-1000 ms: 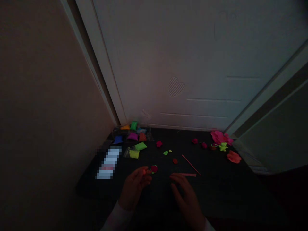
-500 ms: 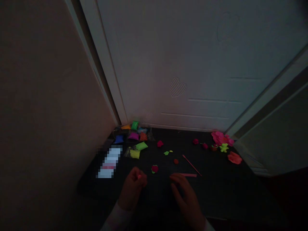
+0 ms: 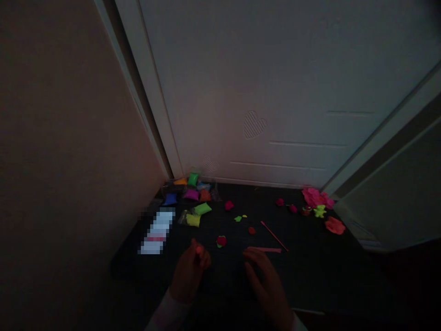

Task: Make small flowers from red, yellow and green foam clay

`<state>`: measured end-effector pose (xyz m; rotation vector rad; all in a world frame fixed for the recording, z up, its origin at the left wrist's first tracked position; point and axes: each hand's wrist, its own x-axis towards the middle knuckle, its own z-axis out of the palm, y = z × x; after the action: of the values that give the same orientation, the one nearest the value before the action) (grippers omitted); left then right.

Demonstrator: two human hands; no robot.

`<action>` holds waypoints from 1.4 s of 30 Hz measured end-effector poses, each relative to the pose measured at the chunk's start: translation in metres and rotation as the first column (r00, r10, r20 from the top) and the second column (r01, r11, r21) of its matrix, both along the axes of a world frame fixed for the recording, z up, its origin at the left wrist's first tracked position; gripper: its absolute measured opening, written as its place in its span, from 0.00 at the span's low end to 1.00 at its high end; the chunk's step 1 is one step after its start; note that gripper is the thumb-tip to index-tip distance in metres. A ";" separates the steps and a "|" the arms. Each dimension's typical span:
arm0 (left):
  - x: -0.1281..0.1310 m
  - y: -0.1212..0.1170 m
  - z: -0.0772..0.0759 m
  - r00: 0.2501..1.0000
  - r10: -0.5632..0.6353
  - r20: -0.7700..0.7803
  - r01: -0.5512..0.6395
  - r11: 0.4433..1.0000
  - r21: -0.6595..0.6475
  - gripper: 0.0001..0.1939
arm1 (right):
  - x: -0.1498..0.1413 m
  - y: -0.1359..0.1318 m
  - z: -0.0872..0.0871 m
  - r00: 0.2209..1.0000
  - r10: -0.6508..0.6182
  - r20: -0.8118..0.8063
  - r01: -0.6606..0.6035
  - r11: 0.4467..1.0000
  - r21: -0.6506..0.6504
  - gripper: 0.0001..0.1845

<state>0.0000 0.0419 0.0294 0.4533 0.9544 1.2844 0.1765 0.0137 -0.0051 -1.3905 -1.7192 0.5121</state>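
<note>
The scene is very dim. My left hand [image 3: 190, 271] is curled near the front of a dark mat [image 3: 310, 276], pinching a small pink-orange bit of clay [image 3: 199, 249] at its fingertips. A red clay piece with a green edge [image 3: 221, 241] lies just right of it on the mat. My right hand [image 3: 267, 280] rests lower right with fingers stretched out flat, its fingertips beside a flat pink strip [image 3: 268, 250]. A thin pink stick [image 3: 274, 235] lies beyond that strip.
Several coloured clay packets [image 3: 193, 195] are heaped at the mat's back left. Small red and green bits [image 3: 237, 219] dot the middle. Pink, yellow and orange clay shapes [image 3: 319, 204] sit at the back right. A white door [image 3: 262, 92] and a wall [image 3: 62, 138] close in behind.
My left hand drew back from the red clay piece toward me and curled tighter, keeping the small pink-orange bit. My right hand stayed put.
</note>
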 end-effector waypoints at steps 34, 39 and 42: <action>0.027 0.009 0.011 0.851 -0.015 0.524 0.126 0.976 -0.177 0.14 | 0.003 0.005 0.015 0.999 0.023 -0.035 -0.023 1.000 0.008 0.12; 0.038 0.013 0.024 0.841 -0.032 0.540 0.145 0.975 -0.169 0.15 | 0.004 0.023 0.046 0.992 0.049 -0.114 -0.041 0.996 0.075 0.14; 0.048 0.015 0.030 0.823 -0.128 0.554 0.221 0.970 -0.105 0.14 | -0.008 0.035 0.064 0.986 0.129 -0.108 -0.107 0.975 0.196 0.17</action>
<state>0.0485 0.0571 0.0593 0.0276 0.5115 1.0672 0.1683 0.0489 0.0586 -1.1061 -1.7118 0.4741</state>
